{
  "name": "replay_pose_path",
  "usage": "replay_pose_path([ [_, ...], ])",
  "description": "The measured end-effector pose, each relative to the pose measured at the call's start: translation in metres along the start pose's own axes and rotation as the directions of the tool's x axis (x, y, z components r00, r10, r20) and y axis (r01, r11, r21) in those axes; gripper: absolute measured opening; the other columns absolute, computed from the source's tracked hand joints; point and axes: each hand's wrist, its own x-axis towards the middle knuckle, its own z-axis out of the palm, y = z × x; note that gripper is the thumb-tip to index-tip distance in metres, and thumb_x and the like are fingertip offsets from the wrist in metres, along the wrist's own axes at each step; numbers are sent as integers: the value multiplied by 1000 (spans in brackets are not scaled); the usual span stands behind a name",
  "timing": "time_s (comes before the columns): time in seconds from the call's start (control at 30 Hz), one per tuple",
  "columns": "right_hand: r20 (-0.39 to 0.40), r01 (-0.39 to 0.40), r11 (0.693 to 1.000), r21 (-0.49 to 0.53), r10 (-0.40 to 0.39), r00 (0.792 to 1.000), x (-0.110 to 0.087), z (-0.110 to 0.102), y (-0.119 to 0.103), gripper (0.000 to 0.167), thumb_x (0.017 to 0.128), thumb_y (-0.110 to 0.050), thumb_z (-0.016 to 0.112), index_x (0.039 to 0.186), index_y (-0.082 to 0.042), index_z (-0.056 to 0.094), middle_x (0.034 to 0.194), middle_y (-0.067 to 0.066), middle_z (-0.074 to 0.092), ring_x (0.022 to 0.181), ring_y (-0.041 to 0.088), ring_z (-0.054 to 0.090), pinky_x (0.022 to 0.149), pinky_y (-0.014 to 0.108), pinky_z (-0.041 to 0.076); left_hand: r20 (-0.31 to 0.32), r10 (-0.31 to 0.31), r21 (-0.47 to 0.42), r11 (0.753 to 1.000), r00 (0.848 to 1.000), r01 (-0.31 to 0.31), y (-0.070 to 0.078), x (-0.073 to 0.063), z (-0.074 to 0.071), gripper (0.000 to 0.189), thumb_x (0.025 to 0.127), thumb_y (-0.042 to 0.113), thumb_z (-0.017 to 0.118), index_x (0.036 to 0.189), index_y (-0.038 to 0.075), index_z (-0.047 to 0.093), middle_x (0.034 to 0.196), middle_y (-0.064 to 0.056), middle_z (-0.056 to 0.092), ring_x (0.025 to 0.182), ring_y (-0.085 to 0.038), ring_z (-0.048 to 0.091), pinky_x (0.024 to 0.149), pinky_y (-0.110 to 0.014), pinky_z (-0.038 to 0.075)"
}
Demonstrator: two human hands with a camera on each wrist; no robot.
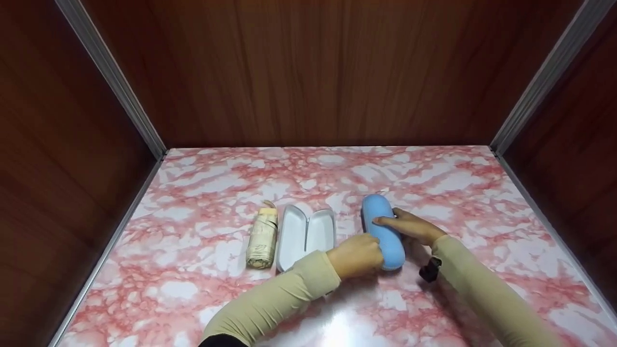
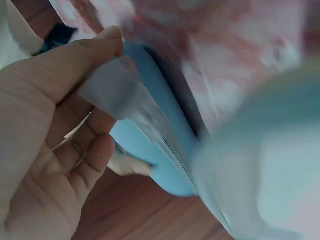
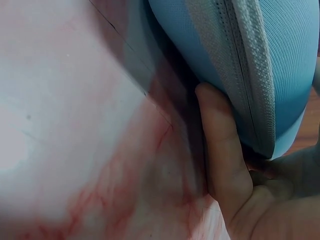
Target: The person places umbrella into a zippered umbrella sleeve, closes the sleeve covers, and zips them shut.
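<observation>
A blue zippered case [image 1: 377, 208], long with rounded ends, lies on the table right of centre. My right hand [image 1: 415, 227] grips its right side, the thumb lying over the top. In the right wrist view a finger [image 3: 220, 135] presses along the case's underside, close to the grey zipper band [image 3: 257, 65]. At the near end, my left hand [image 1: 357, 256] bends its fingers against the case. The left wrist view has that hand's thumb and fingers pinching a grey fabric tab [image 2: 112, 92] at the end of the zipper band.
An open white hard case [image 1: 293, 236], like one for glasses, lies left of the blue case. Beside it is a folded beige umbrella [image 1: 263, 236]. Brown wood-look panels [image 1: 308, 72] enclose the back and sides of the red-and-white marbled table [image 1: 193, 289].
</observation>
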Motion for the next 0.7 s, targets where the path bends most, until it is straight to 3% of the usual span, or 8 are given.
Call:
replay_pose_path([
  [0.3, -19, -13, 1000, -14, 13, 1000, 0, 1, 0, 100, 90, -59, 66, 154, 2, 20, 139, 26, 49, 124, 37, 52, 105, 52, 40, -6, -16, 0, 1000, 1000, 16, -9, -6, 2, 5, 78, 32, 79, 73, 33, 78, 75, 14, 70, 77, -11, 58, 69, -26, 46],
  [0.53, -37, -19, 999, -27, 18, 999, -1, 0, -1, 103, 89, -61, 66, 155, 3, 18, 142, 28, 45, 129, 39, 48, 109, 54, 35, 38, -51, -23, 998, 998, 52, -16, -4, 4, 4, 77, 30, 82, 76, 32, 79, 78, 14, 71, 80, -11, 60, 69, -26, 48],
  [0.7, -55, -20, 999, -38, 17, 998, -1, 0, 1, 102, 88, -61, 66, 153, 4, 21, 141, 27, 46, 129, 39, 47, 110, 55, 32, 25, -83, -13, 996, 996, 83, -17, -4, 5, 3, 79, 27, 80, 76, 29, 78, 78, 12, 71, 81, -12, 62, 71, -26, 50],
])
